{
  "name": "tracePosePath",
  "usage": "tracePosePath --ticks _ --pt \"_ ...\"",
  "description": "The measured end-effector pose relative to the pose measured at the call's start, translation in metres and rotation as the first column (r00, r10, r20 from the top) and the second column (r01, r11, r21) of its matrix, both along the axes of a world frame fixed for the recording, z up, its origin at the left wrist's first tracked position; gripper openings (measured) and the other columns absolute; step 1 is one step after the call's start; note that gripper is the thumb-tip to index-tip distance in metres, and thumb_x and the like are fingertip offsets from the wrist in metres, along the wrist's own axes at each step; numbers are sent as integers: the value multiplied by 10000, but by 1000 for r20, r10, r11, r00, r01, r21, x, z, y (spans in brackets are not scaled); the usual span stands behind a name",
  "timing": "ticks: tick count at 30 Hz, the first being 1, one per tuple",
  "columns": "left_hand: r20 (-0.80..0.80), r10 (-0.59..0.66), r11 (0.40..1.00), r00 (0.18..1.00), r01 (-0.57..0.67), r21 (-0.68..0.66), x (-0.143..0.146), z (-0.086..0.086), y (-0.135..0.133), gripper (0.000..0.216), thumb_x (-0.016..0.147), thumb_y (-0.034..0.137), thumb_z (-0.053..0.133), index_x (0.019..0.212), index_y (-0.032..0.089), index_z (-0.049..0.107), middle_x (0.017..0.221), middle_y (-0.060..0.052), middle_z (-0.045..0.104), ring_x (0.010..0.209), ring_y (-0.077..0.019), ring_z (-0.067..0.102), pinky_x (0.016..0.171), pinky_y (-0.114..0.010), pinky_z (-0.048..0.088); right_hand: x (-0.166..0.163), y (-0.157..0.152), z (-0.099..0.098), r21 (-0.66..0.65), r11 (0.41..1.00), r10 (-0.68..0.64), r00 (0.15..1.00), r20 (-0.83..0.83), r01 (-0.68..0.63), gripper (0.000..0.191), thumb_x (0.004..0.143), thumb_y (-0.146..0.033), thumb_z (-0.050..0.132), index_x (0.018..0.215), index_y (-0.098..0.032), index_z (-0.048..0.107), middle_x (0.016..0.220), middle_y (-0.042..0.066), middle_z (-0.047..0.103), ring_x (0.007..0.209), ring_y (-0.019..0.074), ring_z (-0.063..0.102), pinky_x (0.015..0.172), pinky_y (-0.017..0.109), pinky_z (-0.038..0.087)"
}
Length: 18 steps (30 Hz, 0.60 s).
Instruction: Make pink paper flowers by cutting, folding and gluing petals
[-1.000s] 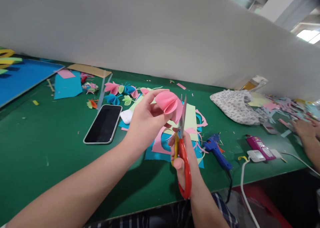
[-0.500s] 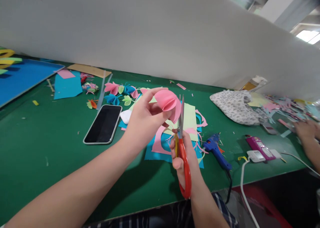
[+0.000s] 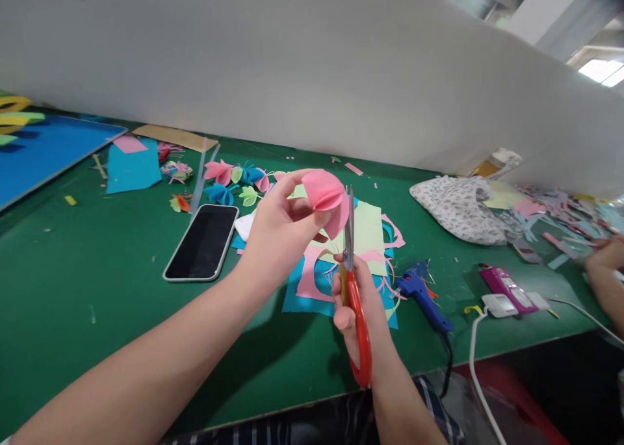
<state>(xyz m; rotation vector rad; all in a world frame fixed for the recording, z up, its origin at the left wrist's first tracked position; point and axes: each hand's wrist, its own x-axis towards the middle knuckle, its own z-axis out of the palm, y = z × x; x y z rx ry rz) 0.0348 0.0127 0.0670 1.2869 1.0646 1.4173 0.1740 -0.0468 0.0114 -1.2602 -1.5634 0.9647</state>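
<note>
Head view: scissors blades beside pink paper

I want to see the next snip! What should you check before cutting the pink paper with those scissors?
1. Grip on the pink paper: ok, the left hand pinches it between thumb and fingers.
2. Hold on the scissors: ok, the right hand grips the handles and the blades point up.
3. Paper between the blades: cannot tell; they stand at its right edge.
4. Left fingers away from the blades: ok, they sit on the paper's left side.
5. Is the phone out of the way: ok, it lies flat on the table, left of both hands.
6. Is another person's hand too close: ok, it is far off at the right edge.
</note>
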Motion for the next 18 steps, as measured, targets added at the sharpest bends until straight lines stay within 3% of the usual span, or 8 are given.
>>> tracePosePath --ticks 5,8,13,18 --pt "4 21 1000 1000 -21 2 0 0 1 362 708 196 633 1061 198 551 811 -18 680 664 -149 640 519 -243 547 -2 0 -1 -126 991 24 993 -113 -38 564 747 -559 614 1184 -256 424 694 -28 457 485 108 445 392 240 450" --pt "24 17 1000 1000 -17 -3 0 -1 2 359 707 200 634 1057 194 553 795 -11 673 631 -134 626 513 -239 539 -2 1 0 -206 975 35 976 -213 -79 571 733 -582 614 1167 -273 411 725 -31 428 471 89 416 374 223 443" --pt "51 15 1000 999 -15 2 0 -3 3 347 710 204 635 1047 202 551 759 0 663 598 -117 597 507 -220 520 -4 2 3 -242 967 -5 949 -316 -75 455 774 -579 566 1094 -271 467 676 -43 397 446 90 426 389 243 479" --pt "63 30 1000 998 -29 -9 0 -2 3 324 704 217 654 1017 205 569 719 7 649 557 -105 563 495 -218 507 -6 4 5 -265 963 -42 953 -301 -42 403 843 -595 429 1053 -259 499 648 -36 397 441 113 491 381 248 475"
